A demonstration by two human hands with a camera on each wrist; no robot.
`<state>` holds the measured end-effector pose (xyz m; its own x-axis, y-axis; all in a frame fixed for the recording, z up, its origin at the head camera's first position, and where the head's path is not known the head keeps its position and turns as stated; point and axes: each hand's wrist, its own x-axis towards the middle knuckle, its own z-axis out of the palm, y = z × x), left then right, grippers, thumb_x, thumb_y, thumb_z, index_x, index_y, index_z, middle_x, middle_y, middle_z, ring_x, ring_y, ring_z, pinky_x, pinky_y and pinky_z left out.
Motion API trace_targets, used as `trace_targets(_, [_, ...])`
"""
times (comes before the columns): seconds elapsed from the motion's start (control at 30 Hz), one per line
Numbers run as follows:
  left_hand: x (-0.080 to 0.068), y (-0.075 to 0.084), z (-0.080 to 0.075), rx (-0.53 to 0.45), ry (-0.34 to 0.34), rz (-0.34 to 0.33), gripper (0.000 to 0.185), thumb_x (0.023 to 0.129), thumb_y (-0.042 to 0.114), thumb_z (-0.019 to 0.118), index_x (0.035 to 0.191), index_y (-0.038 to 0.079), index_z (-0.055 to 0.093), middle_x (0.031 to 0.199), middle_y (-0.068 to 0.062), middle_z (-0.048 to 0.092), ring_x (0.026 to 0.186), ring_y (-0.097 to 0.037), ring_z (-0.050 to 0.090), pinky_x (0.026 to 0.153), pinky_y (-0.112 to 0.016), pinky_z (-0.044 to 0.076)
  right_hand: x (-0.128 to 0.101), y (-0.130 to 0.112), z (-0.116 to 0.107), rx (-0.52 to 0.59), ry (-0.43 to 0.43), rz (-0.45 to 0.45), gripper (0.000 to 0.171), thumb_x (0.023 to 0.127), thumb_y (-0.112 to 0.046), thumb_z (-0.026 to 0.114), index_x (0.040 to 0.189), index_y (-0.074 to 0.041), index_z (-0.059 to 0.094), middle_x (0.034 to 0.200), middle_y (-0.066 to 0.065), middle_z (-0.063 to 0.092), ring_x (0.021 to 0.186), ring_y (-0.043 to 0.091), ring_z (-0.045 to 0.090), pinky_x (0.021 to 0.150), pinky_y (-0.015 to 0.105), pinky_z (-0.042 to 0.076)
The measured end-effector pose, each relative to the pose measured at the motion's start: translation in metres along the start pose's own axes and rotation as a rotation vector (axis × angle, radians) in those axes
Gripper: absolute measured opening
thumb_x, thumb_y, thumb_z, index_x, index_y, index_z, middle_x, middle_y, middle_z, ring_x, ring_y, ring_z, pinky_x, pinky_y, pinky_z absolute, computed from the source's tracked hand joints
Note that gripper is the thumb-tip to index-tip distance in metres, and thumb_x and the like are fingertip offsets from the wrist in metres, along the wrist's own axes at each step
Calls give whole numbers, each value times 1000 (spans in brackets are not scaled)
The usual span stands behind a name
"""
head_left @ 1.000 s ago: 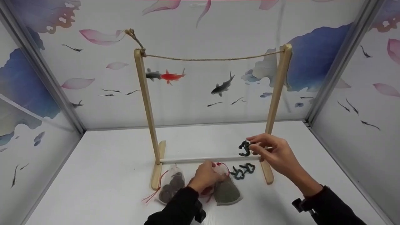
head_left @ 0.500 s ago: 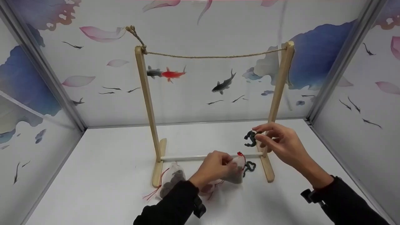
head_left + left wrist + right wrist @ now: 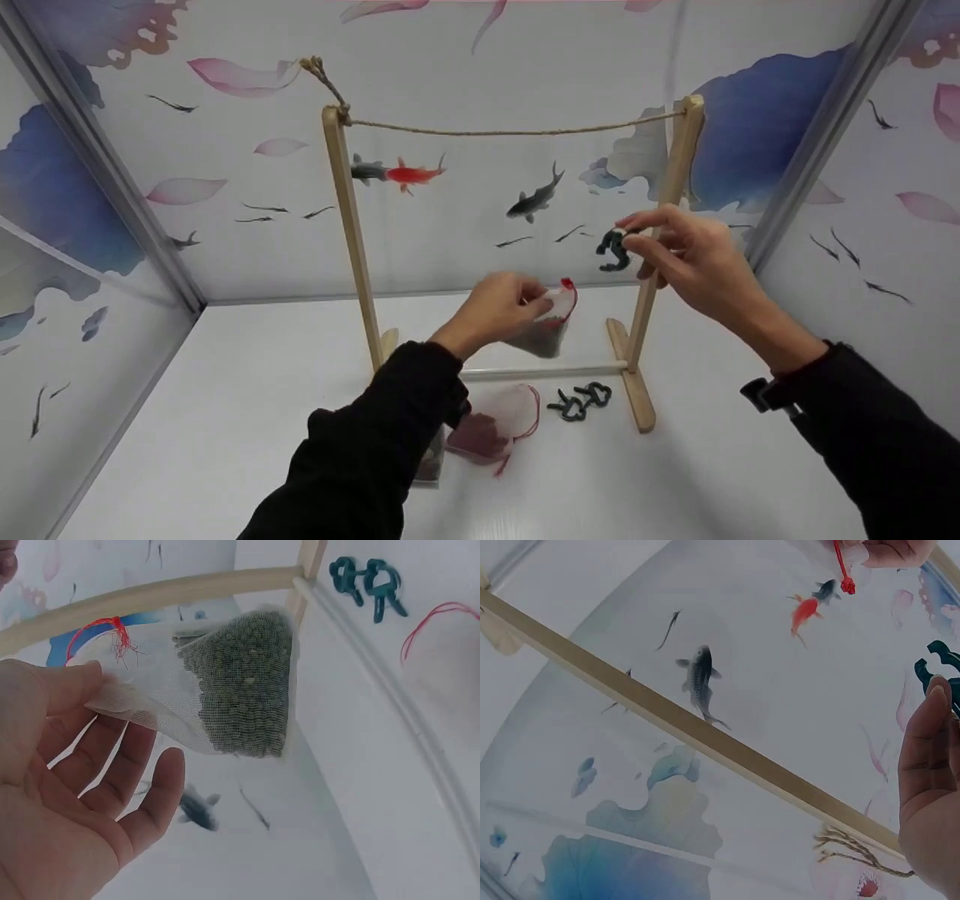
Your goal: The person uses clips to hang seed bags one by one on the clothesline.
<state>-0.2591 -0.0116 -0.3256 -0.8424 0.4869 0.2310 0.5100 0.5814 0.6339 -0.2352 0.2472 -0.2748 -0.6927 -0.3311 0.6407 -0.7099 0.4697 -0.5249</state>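
Observation:
My left hand (image 3: 495, 311) pinches the upper part of a white mesh drawstring bag (image 3: 546, 337) and holds it up off the table, between the two wooden posts. Small dark green grains fill the bag's lower end in the left wrist view (image 3: 244, 690), and a red cord hangs from its top. Higher and to the right, my right hand (image 3: 701, 259) holds a dark green plastic clip (image 3: 615, 251) between thumb and fingers, in front of the right post. Part of that clip (image 3: 945, 667) shows at the edge of the right wrist view.
A twine line (image 3: 510, 133) sags between the posts of a wooden stand (image 3: 351, 240). Below lie two more green clips (image 3: 574, 405), a mesh bag with reddish contents (image 3: 484, 435), and another bag (image 3: 430, 461) mostly hidden by my left sleeve. A white rod (image 3: 547, 372) joins the stand's feet.
My left hand has lifted the bag of green grains off the table, up and away from me. The right hand has risen with its clip towards the twine.

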Motion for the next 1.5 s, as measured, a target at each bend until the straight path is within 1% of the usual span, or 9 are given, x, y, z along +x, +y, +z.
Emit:
trace_targets(0.17, [14, 17, -27, 48, 49, 32, 17, 98, 14, 68, 102, 1, 77, 93, -8, 75, 84, -17, 66, 77, -30, 51, 30, -13, -13, -20, 33, -23, 16, 99, -9, 66, 114, -5, 71, 116, 2, 72, 59, 12, 64, 52, 19, 52])
trace_targets(0.3, [23, 33, -43, 81, 66, 43, 17, 97, 15, 70, 103, 2, 78, 93, -7, 75, 84, -16, 64, 76, -29, 49, 53, -25, -27, -50, 90, -85, 19, 100, -10, 65, 116, 0, 69, 120, 2, 71, 57, 11, 64, 52, 18, 51])
trace_targets(0.47, [33, 51, -57, 90, 95, 40, 20, 99, 19, 68, 109, 4, 76, 99, -5, 74, 91, -16, 64, 80, -28, 50, 75, -35, -42, -126, 124, -150, 24, 101, -12, 63, 120, 1, 67, 126, 0, 68, 58, 6, 62, 59, 15, 51])
trace_targets(0.7, [44, 66, -73, 112, 127, 70, 23, 102, 20, 64, 114, 4, 76, 102, -5, 74, 93, -16, 64, 83, -27, 50, 97, -36, -52, -216, 143, -131, 26, 102, -15, 62, 123, -1, 66, 122, 6, 67, 57, -1, 59, 63, 11, 48])
trace_targets(0.93, [55, 77, -78, 164, 218, 107, 22, 101, 21, 67, 111, 6, 77, 101, -3, 75, 91, -14, 65, 80, -25, 49, 105, -31, -53, -247, 62, -62, 25, 102, -17, 62, 122, -3, 66, 122, 11, 66, 56, -3, 59, 59, 11, 48])
trace_targets(1.1, [61, 80, -79, 220, 300, 87, 18, 98, 22, 71, 108, 10, 79, 99, 0, 76, 89, -11, 67, 79, -26, 50, 105, -32, -53, -260, -6, -24, 27, 103, -23, 62, 123, -5, 66, 107, 9, 64, 57, -1, 61, 58, 12, 48])
trace_targets(1.2, [64, 79, -78, 243, 319, 74, 19, 98, 22, 71, 110, 11, 79, 101, 0, 77, 90, -11, 68, 79, -26, 51, 104, -31, -53, -231, -44, 13, 28, 103, -25, 62, 123, -6, 66, 101, 5, 61, 57, 2, 63, 56, 14, 48])
trace_targets(1.37, [65, 77, -75, 249, 341, 77, 18, 98, 23, 71, 108, 11, 79, 100, 0, 76, 90, -11, 68, 79, -26, 51, 103, -29, -53, -157, -83, 94, 29, 102, -28, 63, 121, -6, 67, 100, 6, 61, 59, 5, 66, 53, 16, 49])
trace_targets(1.5, [66, 76, -74, 238, 362, 86, 17, 98, 22, 71, 107, 11, 79, 98, 1, 76, 89, -11, 68, 79, -26, 50, 103, -29, -51, -149, -97, 105, 30, 102, -29, 63, 122, -6, 67, 103, 7, 61, 60, 5, 67, 54, 16, 49])
